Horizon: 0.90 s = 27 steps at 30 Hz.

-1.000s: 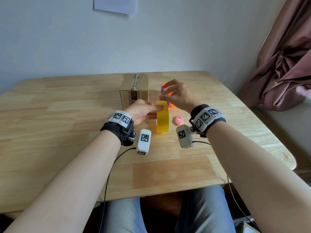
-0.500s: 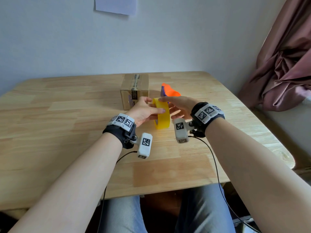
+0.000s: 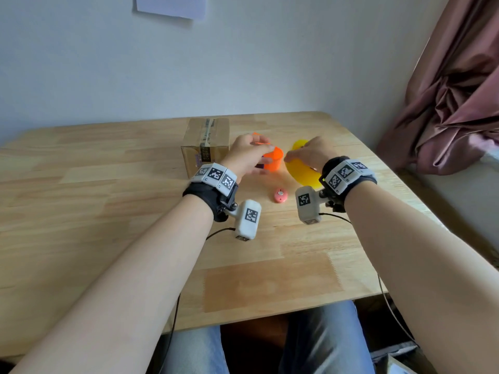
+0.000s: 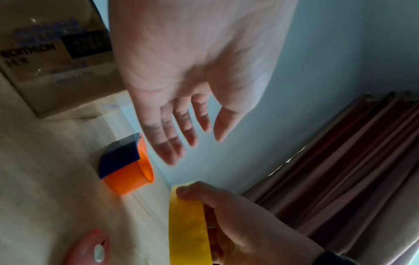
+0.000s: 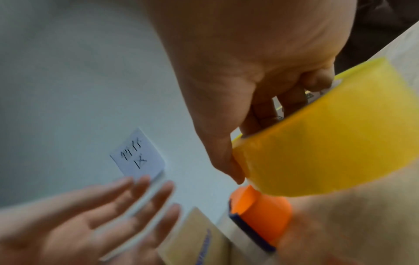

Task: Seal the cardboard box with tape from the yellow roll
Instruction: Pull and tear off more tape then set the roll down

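On the wooden table (image 3: 81, 201), toward its far edge, stands the cardboard box (image 3: 205, 143), shut, with a strip of old tape running over its top and printed labels on the near face. It sits apart from both hands.

Just right of the box, the left hand (image 3: 247, 155) hovers palm down with its fingers (image 4: 174, 136) straight and slightly spread; the left wrist view shows the palm bare, holding nothing. Under and just beyond it on the table sits an orange tape dispenser (image 3: 272, 159) with a dark blue part (image 4: 119, 157) at one end. From the head view the hand overlaps the dispenser; the wrist views show a gap between the fingertips and the orange body.

Nearer the person, between the two wrists, a small pink round object (image 3: 280, 195) with a pale spot in its middle lies flat on the table.

To the right, the right hand (image 3: 310, 153) grips the yellow roll (image 3: 301, 171) of tape. The thumb (image 4: 190, 191) presses on the outer band while the other fingers (image 5: 260, 114) curl through the core, where a printed white liner shows. The roll is held up off the table, tilted, just right of the dispenser and well clear of the box.

At far right a dusky pink curtain (image 3: 459, 109) hangs bunched beside the table. A paper note (image 5: 138, 157) with handwriting is stuck on the pale wall (image 3: 243, 63) behind.
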{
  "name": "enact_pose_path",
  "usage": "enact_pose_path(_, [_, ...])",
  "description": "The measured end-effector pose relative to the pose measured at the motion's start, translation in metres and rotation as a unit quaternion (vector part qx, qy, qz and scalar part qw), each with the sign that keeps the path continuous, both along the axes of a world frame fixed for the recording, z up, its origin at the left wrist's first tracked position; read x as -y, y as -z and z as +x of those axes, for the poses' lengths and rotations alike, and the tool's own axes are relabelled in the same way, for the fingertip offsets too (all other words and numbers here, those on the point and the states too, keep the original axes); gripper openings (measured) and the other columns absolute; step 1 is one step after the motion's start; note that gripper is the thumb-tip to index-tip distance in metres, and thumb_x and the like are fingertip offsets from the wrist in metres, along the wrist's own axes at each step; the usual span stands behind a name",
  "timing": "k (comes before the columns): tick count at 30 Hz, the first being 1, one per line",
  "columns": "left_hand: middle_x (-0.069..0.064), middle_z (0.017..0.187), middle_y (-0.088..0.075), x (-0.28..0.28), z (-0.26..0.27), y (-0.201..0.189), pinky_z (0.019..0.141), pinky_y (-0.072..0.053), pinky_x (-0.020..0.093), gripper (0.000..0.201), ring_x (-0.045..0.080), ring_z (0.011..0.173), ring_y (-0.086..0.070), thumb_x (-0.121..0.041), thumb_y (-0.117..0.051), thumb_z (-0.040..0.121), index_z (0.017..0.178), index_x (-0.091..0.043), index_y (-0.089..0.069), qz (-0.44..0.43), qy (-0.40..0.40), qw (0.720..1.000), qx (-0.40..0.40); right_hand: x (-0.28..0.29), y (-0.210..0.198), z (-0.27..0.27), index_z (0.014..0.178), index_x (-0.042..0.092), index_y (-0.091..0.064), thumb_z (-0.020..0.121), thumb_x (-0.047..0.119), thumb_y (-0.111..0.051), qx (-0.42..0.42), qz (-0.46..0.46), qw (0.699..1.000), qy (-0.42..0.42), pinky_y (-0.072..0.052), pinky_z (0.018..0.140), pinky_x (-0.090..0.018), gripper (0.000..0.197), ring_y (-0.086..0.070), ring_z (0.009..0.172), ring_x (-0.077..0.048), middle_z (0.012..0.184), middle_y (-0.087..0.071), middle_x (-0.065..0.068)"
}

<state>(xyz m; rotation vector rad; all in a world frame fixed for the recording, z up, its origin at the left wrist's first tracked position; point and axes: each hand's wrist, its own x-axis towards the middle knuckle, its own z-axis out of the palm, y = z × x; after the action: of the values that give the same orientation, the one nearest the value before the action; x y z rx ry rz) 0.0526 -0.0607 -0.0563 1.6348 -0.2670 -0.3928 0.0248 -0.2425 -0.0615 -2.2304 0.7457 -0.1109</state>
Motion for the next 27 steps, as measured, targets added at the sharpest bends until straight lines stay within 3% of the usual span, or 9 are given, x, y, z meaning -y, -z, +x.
enact_pose_path(5, [0.006,0.098,-0.078,-0.011,0.012,0.008,0.046,-0.048,0.021,0.013,0.012,0.071,-0.069,-0.008,-0.060,0.092,0.097,-0.019,-0.066,0.019,-0.136,0.984,0.111,0.007,0.027,0.012,0.123,0.007,-0.061,0.070,0.040,-0.087,-0.068,-0.058,0.996,-0.014,-0.055,0.073,-0.040,0.068,-0.063,0.093,-0.034,0.107,-0.065,-0.013])
enact_pose_path(7, [-0.001,0.090,-0.079,-0.016,0.016,0.010,0.045,-0.042,0.019,0.018,0.009,0.063,-0.065,-0.006,-0.055,0.091,0.096,-0.018,-0.067,0.019,-0.169,0.978,0.121,0.007,0.035,0.016,0.124,0.008,-0.061,0.071,0.040,-0.087,-0.088,-0.067,0.994,-0.021,-0.057,0.076,-0.041,0.068,-0.063,0.094,-0.034,0.107,-0.065,-0.012])
enact_pose_path(11, [-0.005,0.085,-0.079,-0.024,0.022,0.010,0.052,-0.049,0.018,0.023,0.002,0.050,-0.058,-0.010,-0.053,0.089,0.101,-0.017,-0.072,0.033,-0.233,0.957,0.168,0.002,0.047,0.020,0.114,0.010,-0.062,0.070,0.048,-0.086,-0.109,-0.091,0.989,-0.031,-0.051,0.077,-0.038,0.062,-0.063,0.092,-0.033,0.097,-0.065,-0.009])
enact_pose_path(14, [-0.010,0.087,-0.078,-0.033,0.032,0.012,0.066,-0.053,0.024,0.022,0.003,0.065,-0.062,-0.014,-0.055,0.087,0.093,-0.024,-0.073,0.046,-0.284,0.932,0.220,-0.002,0.047,0.020,0.105,0.014,-0.056,0.064,0.060,-0.086,-0.117,-0.112,0.986,-0.040,-0.052,0.091,-0.043,0.069,-0.064,0.098,-0.034,0.098,-0.066,-0.008])
enact_pose_path(18, [-0.009,0.125,-0.065,-0.050,0.050,0.017,0.094,-0.043,0.033,0.025,0.021,0.119,-0.051,-0.019,-0.061,0.087,0.104,-0.032,-0.075,0.144,-0.388,0.874,0.255,-0.005,0.034,0.019,0.108,0.009,-0.065,0.067,0.059,-0.086,-0.049,-0.158,0.985,-0.049,-0.056,0.075,-0.037,0.068,-0.067,0.087,-0.029,0.096,-0.071,-0.008])
enact_pose_path(20, [-0.006,0.147,-0.045,-0.061,0.061,0.022,0.099,-0.037,0.039,0.030,0.026,0.131,-0.037,-0.027,-0.064,0.088,0.114,-0.041,-0.068,0.185,-0.390,0.884,0.179,-0.010,0.029,0.018,0.098,0.008,-0.072,0.072,0.046,-0.088,-0.066,-0.132,0.984,-0.098,-0.053,0.062,-0.030,0.048,-0.068,0.069,-0.022,0.082,-0.076,-0.007])
enact_pose_path(23, [0.000,0.152,-0.042,-0.079,0.074,0.034,0.089,-0.043,0.029,0.044,0.027,0.129,-0.043,-0.034,-0.066,0.087,0.131,-0.036,-0.062,0.163,-0.330,0.925,0.096,-0.024,0.033,0.012,0.090,0.006,-0.078,0.080,0.031,-0.085,-0.178,-0.101,0.963,-0.176,-0.060,0.065,-0.030,0.028,-0.069,0.053,-0.018,0.076,-0.081,-0.008])
enact_pose_path(25, [0.001,0.134,-0.059,-0.086,0.075,0.041,0.070,-0.049,0.012,0.046,0.013,0.099,-0.061,-0.028,-0.069,0.088,0.134,-0.025,-0.064,0.110,-0.292,0.946,0.085,-0.033,0.041,0.014,0.091,0.002,-0.079,0.080,0.024,-0.084,-0.190,-0.105,0.955,-0.201,-0.064,0.072,-0.036,0.025,-0.075,0.063,-0.022,0.086,-0.082,-0.013])
enact_pose_path(27, [-0.002,0.116,-0.063,-0.091,0.071,0.045,0.049,-0.042,0.004,0.039,0.000,0.074,-0.057,-0.015,-0.066,0.092,0.130,-0.021,-0.066,0.090,-0.278,0.952,0.086,-0.043,0.047,0.021,0.093,0.001,-0.080,0.077,0.020,-0.086,-0.177,-0.130,0.954,-0.206,-0.065,0.081,-0.044,0.025,-0.078,0.078,-0.029,0.089,-0.081,-0.014])
